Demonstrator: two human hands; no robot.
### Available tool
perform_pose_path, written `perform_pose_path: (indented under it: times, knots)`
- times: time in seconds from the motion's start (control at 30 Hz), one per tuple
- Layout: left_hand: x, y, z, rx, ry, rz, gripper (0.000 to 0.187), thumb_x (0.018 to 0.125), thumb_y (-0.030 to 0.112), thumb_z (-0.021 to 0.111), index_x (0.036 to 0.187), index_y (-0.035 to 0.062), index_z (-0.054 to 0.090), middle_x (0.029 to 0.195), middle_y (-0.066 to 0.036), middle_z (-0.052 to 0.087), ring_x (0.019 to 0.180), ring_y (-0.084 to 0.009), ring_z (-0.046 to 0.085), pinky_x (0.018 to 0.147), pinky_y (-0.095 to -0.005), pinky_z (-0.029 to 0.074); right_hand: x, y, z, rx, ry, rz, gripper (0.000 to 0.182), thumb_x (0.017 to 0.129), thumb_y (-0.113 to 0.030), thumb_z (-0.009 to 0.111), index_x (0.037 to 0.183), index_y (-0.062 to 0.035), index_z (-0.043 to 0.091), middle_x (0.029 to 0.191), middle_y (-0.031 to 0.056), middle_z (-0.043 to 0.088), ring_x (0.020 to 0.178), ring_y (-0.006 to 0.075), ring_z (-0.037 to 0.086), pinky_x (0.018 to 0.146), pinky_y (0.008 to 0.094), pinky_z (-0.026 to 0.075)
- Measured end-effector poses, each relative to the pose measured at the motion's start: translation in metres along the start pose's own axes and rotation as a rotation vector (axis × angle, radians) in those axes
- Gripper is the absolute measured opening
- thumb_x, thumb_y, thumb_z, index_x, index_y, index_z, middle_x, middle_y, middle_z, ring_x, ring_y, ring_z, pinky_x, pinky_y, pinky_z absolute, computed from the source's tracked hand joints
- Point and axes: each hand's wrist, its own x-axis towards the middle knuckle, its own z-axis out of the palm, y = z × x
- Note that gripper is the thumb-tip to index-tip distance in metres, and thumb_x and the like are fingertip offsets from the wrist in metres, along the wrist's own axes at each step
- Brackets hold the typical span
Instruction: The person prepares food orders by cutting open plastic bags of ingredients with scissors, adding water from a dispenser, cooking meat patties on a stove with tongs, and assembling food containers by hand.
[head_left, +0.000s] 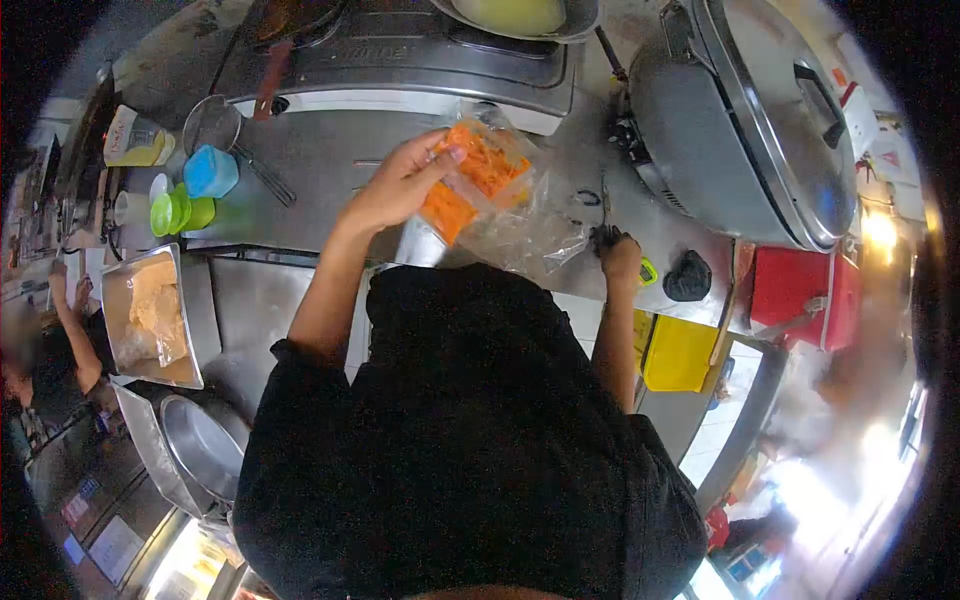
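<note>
My left hand (405,180) is closed on a clear plastic bag of shredded carrots (490,168), held above the steel counter with the thumb across its top. The orange shreds show in two clumps, and the loose clear plastic (545,235) hangs below and to the right. On the right, my right hand (621,257) has its fingers curled around a black-handled cutting tool (604,238) low over the counter. A thin blade seems to point away from me; the exact kind is hard to make out.
A gas stove (400,55) with pans stands at the back, a large lidded steel cooker (700,120) at right. Green cups (170,210), a blue container (210,172) and a strainer (212,125) are at left. A yellow bin (680,355) stands below the counter's right edge.
</note>
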Motion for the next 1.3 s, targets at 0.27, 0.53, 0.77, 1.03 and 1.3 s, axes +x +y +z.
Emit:
perform_pose_path:
  times: [0.27,0.53,0.77,1.03,1.3]
  knots:
    - [-0.001,0.039,-0.014,0.052,0.035,-0.012,0.035,0.097,0.026,0.052,0.12,0.0002,0.055,0.099,-0.003,0.065,0.082,-0.0058,0.06,0.071,-0.0214,0.05,-0.028,-0.046,-0.067,-0.146,-0.086,0.084,0.022,0.086,-0.014,0.049,0.097,0.0013,0.06,0.091,0.0209,0.066,0.092,0.0379,0.064,0.079,0.0436,0.053]
    - [0.002,0.047,-0.016,0.116,0.038,0.013,0.036,0.096,0.027,0.053,0.12,-0.0008,0.057,0.098,-0.002,0.065,0.082,-0.0056,0.059,0.071,-0.0217,0.05,-0.05,-0.025,-0.073,0.112,0.228,0.051,0.023,0.084,-0.023,0.06,0.096,-0.0042,0.062,0.094,0.013,0.063,0.09,0.0286,0.061,0.075,0.0387,0.05]
    - [0.018,0.047,-0.006,0.144,-0.022,0.033,0.036,0.094,0.028,0.056,0.112,-0.0027,0.062,0.093,-0.002,0.066,0.081,-0.0045,0.056,0.07,-0.0216,0.048,-0.103,-0.079,-0.166,1.253,-0.238,-0.231,0.035,0.084,-0.031,0.064,0.098,-0.0009,0.054,0.079,0.0038,0.052,0.072,0.0141,0.048,0.066,0.0294,0.042]
    - [0.032,0.055,0.008,0.134,-0.124,0.018,0.04,0.094,0.033,0.056,0.111,-0.0028,0.062,0.095,-0.002,0.066,0.085,-0.0067,0.056,0.074,-0.0245,0.048,-0.106,-0.132,-0.17,1.35,-0.757,-0.468,0.044,0.082,-0.043,0.067,0.09,-0.0022,0.053,0.077,0.0012,0.047,0.075,0.0133,0.044,0.068,0.0299,0.039]
    - [0.023,0.055,0.016,0.082,-0.242,0.009,0.036,0.095,0.03,0.054,0.104,-0.004,0.063,0.093,-0.002,0.065,0.086,-0.0063,0.054,0.078,-0.0243,0.045,-0.097,-0.143,-0.171,1.314,-0.655,-0.595,0.044,0.084,-0.046,0.064,0.081,-0.0043,0.049,0.076,0.0002,0.043,0.075,0.0116,0.04,0.065,0.0294,0.035]
